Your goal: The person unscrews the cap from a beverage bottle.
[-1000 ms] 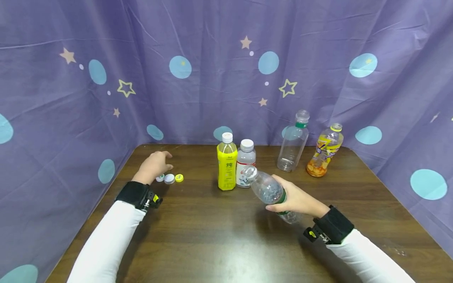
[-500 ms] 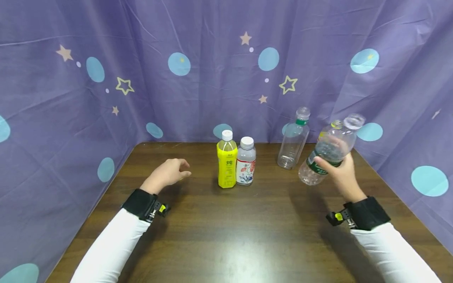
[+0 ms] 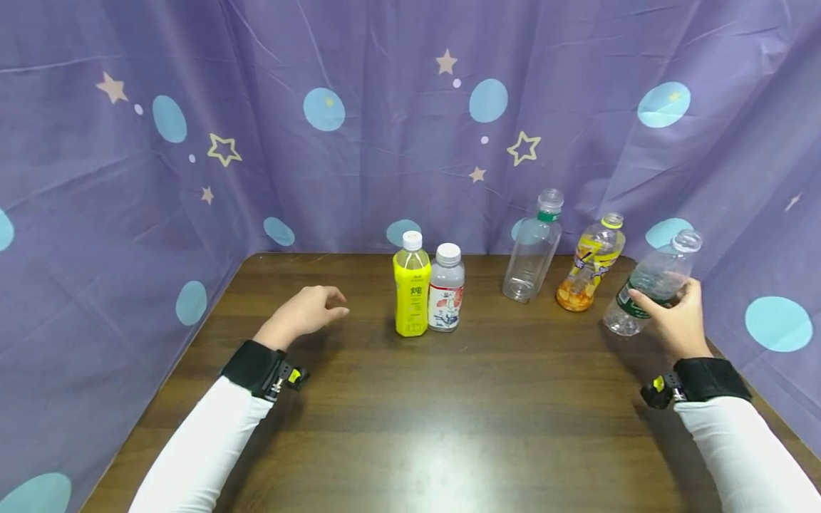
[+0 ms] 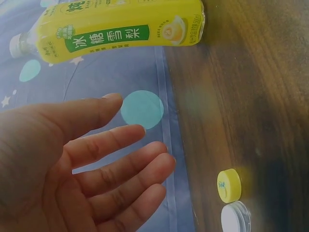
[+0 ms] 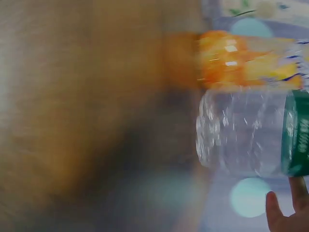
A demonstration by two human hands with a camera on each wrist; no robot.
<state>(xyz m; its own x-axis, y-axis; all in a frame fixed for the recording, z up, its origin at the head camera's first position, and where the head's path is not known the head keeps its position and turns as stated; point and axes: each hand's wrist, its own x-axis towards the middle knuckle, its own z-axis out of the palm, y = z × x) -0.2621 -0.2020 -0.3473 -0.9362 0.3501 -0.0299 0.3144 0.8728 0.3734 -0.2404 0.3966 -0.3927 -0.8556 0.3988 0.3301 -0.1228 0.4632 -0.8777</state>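
My right hand (image 3: pixel 680 317) grips an uncapped clear plastic bottle with a green label (image 3: pixel 654 276) around its middle, at the table's right side. Just left of it stands an open bottle with a yellow wrap and orange bottom (image 3: pixel 586 267). In the right wrist view the clear bottle's ribbed base (image 5: pixel 241 130) shows; whether it touches the table I cannot tell. My left hand (image 3: pixel 303 313) hovers over the table's left side, fingers loosely bent, holding nothing. The left wrist view shows a yellow cap (image 4: pixel 229 185) and a whitish cap (image 4: pixel 235 217); the hand hides them from the head view.
Mid-table, a yellow-labelled drink bottle (image 3: pixel 412 292) and a shorter white-capped bottle (image 3: pixel 446 296) stand side by side. An uncapped clear bottle with a green neck band (image 3: pixel 531 256) stands behind to the right. A purple curtain (image 3: pixel 398 142) hangs along the table's back and sides.
My right hand has carried the clear bottle from the middle to the far right, turning it from tilted left to nearly upright. The left hand moved right, over the caps.
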